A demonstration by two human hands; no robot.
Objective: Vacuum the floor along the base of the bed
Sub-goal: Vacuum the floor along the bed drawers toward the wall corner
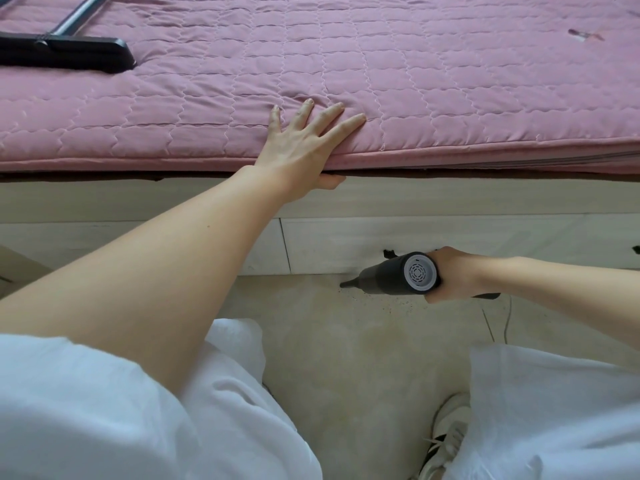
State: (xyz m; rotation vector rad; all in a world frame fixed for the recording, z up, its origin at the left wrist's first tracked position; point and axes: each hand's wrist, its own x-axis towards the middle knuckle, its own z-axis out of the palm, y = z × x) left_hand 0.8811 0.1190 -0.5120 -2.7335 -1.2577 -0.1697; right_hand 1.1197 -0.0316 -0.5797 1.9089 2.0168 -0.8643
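A small dark handheld vacuum (391, 275) with a pale round rear vent is held low over the beige floor (346, 341). Its narrow nozzle points left at the foot of the pale wooden bed base (450, 237). My right hand (450, 275) grips its handle. Dark specks of debris lie on the floor just below the nozzle. My left hand (304, 147) rests flat on the edge of the pink quilted mattress cover (415, 81), fingers spread straight and thumb tucked under the edge.
A black broom head (69, 51) with a metal pole lies on the mattress at the far left. A thin white cable (507, 320) runs on the floor near the vacuum. My white-clad legs and a sneaker (446, 441) fill the foreground.
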